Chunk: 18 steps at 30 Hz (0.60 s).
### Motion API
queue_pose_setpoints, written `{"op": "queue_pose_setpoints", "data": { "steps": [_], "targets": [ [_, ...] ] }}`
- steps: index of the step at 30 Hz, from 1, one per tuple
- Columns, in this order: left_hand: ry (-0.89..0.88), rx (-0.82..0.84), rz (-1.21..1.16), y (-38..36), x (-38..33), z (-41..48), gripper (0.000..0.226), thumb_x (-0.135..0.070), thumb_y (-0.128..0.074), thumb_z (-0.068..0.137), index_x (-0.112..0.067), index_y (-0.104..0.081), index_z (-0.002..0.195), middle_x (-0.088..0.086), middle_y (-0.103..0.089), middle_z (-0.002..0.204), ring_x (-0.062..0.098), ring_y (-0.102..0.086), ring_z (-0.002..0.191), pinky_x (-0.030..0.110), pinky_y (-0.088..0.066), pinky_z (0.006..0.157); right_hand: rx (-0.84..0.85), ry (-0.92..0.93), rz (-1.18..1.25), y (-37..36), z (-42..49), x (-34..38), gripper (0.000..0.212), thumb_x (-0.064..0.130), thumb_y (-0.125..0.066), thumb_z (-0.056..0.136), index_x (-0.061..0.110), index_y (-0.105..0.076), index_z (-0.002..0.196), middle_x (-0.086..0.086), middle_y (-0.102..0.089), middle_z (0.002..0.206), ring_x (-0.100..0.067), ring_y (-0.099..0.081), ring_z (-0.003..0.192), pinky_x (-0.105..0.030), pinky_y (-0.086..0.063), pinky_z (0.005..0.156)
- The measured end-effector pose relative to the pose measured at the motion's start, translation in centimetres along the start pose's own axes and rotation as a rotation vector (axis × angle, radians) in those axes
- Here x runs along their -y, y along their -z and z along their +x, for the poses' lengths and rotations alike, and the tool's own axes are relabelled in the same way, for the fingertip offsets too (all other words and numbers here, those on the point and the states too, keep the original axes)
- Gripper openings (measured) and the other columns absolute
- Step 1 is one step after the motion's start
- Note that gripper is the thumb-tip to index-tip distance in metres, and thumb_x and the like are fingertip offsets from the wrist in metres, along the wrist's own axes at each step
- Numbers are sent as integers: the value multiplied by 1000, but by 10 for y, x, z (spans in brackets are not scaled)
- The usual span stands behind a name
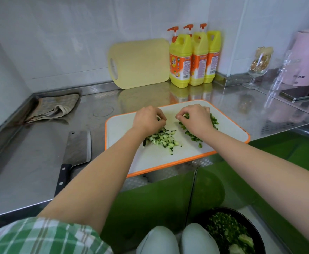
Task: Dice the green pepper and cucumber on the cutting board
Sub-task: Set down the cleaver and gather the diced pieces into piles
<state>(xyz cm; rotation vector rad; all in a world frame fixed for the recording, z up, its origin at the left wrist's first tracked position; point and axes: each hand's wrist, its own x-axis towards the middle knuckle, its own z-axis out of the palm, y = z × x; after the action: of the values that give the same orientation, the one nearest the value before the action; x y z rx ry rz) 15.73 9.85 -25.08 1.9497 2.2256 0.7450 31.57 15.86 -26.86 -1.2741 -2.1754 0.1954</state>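
A white cutting board [128, 125] with an orange rim lies on the steel counter. A pile of pale diced cucumber [162, 139] sits near its middle, and my left hand [148, 119] rests on the pile's far end with fingers curled onto the pieces. To the right lies a darker heap of diced green pepper [214, 121], and my right hand [195, 119] covers most of it, fingertips pinched over the pieces. Whether either hand holds pieces is hidden. A cleaver [77, 149] with a black handle lies flat on the counter, left of the board.
A yellow cutting board [140, 63] leans on the back wall beside three yellow detergent bottles [195, 57]. A folded cloth [56, 107] lies at the back left. A glass [259, 66], a pink appliance [307, 57] and a phone [302, 94] stand at the right. A black bowl [230, 233] of chopped greens sits below the counter.
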Motion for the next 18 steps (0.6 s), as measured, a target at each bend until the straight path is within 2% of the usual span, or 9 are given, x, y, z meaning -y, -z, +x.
{"op": "queue_pose_setpoints", "data": {
  "steps": [2,4,6,7,8,10,13,16,18],
  "targets": [
    [-3,-45,-33,4,1,-4,15,-19,-61,81,-26,-74,82,1,-72,90,21,-63,84,29,-46,71,-30,-34,65,2,-4,3,9,22,-63,90,24,-72,88,9,-71,93,-18,-59,101,-36,-34,94],
    [8,-120,-79,9,1,-8,26,-7,-54,79,-25,-71,72,2,-69,93,22,-60,90,31,-46,75,-73,-45,207,4,-7,6,4,19,-66,87,20,-69,86,6,-68,79,-17,-62,85,-36,-46,86],
    [22,-173,-86,15,0,-12,36,5,-48,72,-23,-69,65,5,-66,94,23,-56,93,33,-45,78,-69,-23,306,6,-10,15,7,20,-63,89,16,-68,87,2,-68,75,-16,-62,74,-36,-51,75],
    [25,-176,-75,17,0,-14,37,9,-47,70,-21,-69,64,6,-65,92,24,-54,94,33,-44,78,-57,-12,345,6,-12,21,10,22,-60,91,15,-67,89,1,-70,77,-16,-63,74,-36,-52,74],
    [30,-171,-62,18,2,-15,37,10,-47,69,-19,-69,62,6,-65,90,24,-54,94,32,-43,78,-40,-4,381,4,-14,26,13,22,-57,93,14,-68,94,-1,-71,83,-16,-64,79,-35,-51,77],
    [40,-169,-49,16,8,-18,34,6,-47,71,-19,-68,61,4,-64,84,25,-55,90,31,-43,76,32,6,434,-1,-23,37,22,21,-51,98,10,-65,111,-5,-68,108,-19,-62,102,-33,-48,90],
    [73,-194,-56,7,26,-22,27,-12,-45,86,-12,-69,73,9,-68,85,31,-57,91,39,-48,78,181,-35,365,-16,-41,50,41,25,-38,103,2,-44,137,-14,-47,140,-26,-41,131,-34,-32,108],
    [152,-202,-123,2,43,-30,31,-25,-40,97,-5,-64,93,16,-63,104,33,-50,104,38,-41,84,201,-84,266,-31,-45,64,47,28,-32,104,-4,-38,139,-21,-40,144,-32,-34,135,-38,-26,111],
    [173,-174,-207,1,51,-36,31,-30,-35,102,-9,-57,96,16,-60,111,33,-48,108,35,-33,83,220,-118,268,-38,-40,78,47,28,-31,104,-5,-42,134,-23,-43,140,-33,-37,131,-38,-28,108]
  ]
}}
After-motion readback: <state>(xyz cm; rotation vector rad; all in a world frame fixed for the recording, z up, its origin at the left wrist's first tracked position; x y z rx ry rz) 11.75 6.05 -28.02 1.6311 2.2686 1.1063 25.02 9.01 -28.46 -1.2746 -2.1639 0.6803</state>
